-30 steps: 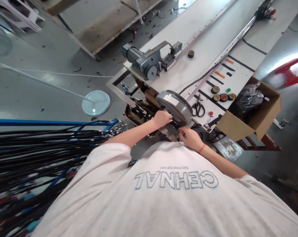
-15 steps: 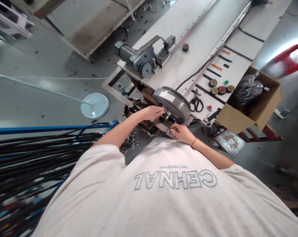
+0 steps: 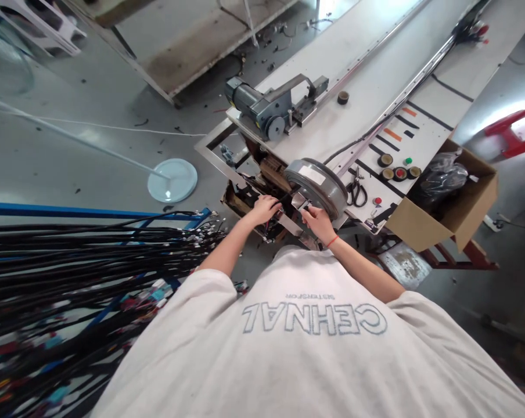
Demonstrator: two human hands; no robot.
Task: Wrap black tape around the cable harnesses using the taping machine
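At the table's near end, my left hand (image 3: 266, 210) is closed round a black cable (image 3: 284, 199) that runs toward a grey ring-shaped machine part (image 3: 318, 177) with a white label. My right hand (image 3: 318, 223) pinches at a small shiny metal piece (image 3: 300, 201) in front of that ring; exactly what lies between its fingers is hidden. Below both hands a flat metal bar (image 3: 290, 224) sticks out toward my shirt. Thin coloured wires show under the left fingers.
A motor unit (image 3: 266, 110) stands on the white table (image 3: 367, 75). To the right lie scissors (image 3: 357, 190), several tape rolls (image 3: 386, 160) and an open cardboard box (image 3: 474, 200). Many black cables (image 3: 149, 247) hang on a blue rack at left.
My left hand has drawn back from the ring's front and lower left, with a black cable now at its fingers. The right hand has risen to the metal piece. The view has shifted.
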